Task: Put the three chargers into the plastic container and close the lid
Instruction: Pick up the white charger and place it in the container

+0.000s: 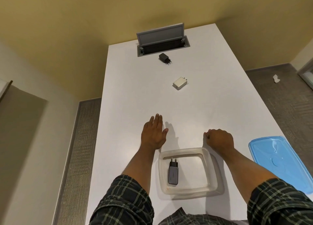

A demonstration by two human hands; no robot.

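Observation:
A clear plastic container (210, 158) sits near the front edge of the white table (128, 92). A grey charger (173, 174) lies inside it, prongs pointing away. A white charger (179, 83) lies mid-table. A black charger (164, 58) lies further back, beside the cable hatch. The blue lid (277, 158) lies flat to the right of the container. My left hand (155, 133) hovers flat with fingers extended, beyond the container's left corner, holding nothing. My right hand (219, 139) is curled with fingers closed just past the container's far right corner, nothing visible in it.
An open grey cable hatch (161, 42) with its flap raised is set into the far end of the table. Grey carpet floor shows on both sides, with a white scrap (276, 78) on it at the right. Yellow walls stand behind.

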